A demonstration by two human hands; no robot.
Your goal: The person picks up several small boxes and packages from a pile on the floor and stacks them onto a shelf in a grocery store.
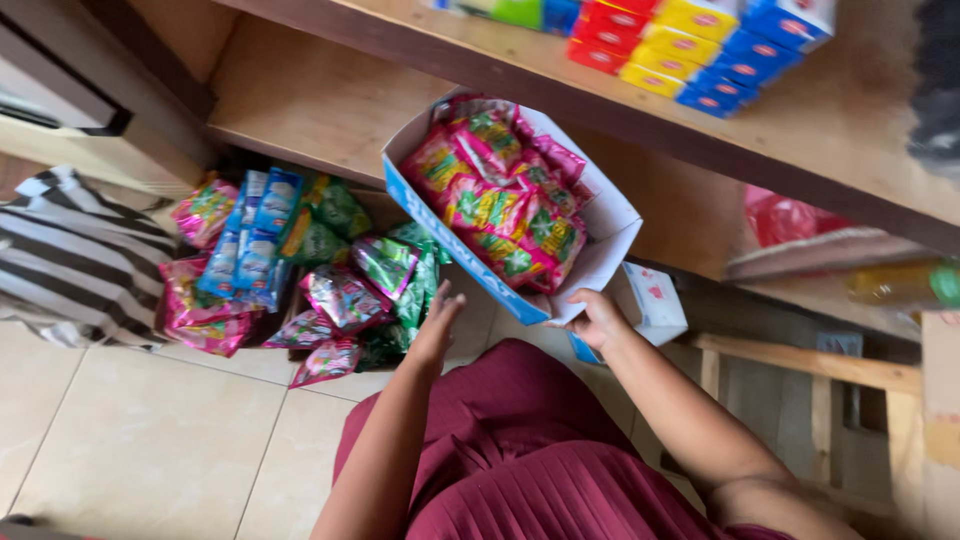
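The right hand (597,318) gripped the near corner of a white-and-blue cardboard box (612,222), holding it tilted in the air just under the wooden lower shelf (300,100). The box was packed with pink and green foil sachets (497,195). The left hand (436,325) was open with fingers loosely spread and held nothing; it hovered just beside a loose heap of green, pink and blue sachet packs (300,265) lying on the tiled floor (150,440) to its left.

The step in hand looked like sorting sachets between the floor heap and the box. The box seemed nearly full, so any further handling would call for a steady grip at that corner, since the single-handed hold left the far end unsupported.

Room was tight above the hands: the edge of the wooden upper shelf (850,120), carrying stacked red, yellow and blue cartons (700,40), hung close over the box. A wooden frame (800,365) stood to the right of the right hand. The open floor lay left of and below the left hand.
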